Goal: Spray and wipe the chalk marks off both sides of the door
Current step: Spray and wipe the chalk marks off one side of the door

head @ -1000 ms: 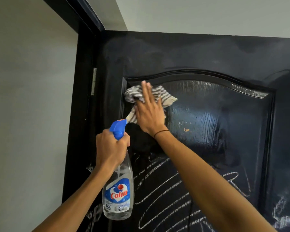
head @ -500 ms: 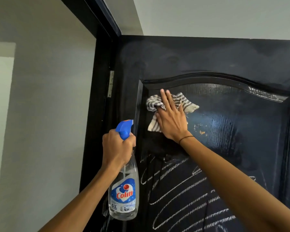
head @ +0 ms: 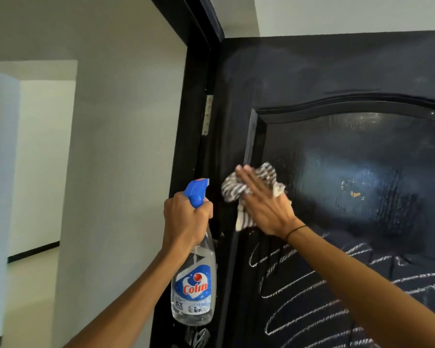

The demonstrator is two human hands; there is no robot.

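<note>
A black panelled door [head: 337, 79] fills the right side, its upper panel wet and shiny. White chalk scribbles [head: 312, 305] cover the lower part of the panel. My right hand [head: 264, 204] presses a grey-and-white striped cloth [head: 239, 189] flat against the door at the panel's left edge, fingers straight. My left hand [head: 186, 222] grips the neck of a clear spray bottle [head: 194, 290] with a blue trigger head [head: 196, 192], held upright just left of the cloth.
The black door frame [head: 194, 121] with a metal hinge [head: 207, 114] stands left of the door. A pale wall [head: 123, 146] and an opening into another room [head: 40, 159] lie further left.
My right hand has slid the cloth down and left, from the upper panel to the panel's left edge. The view has shifted left. The bottle has stayed in my left hand.
</note>
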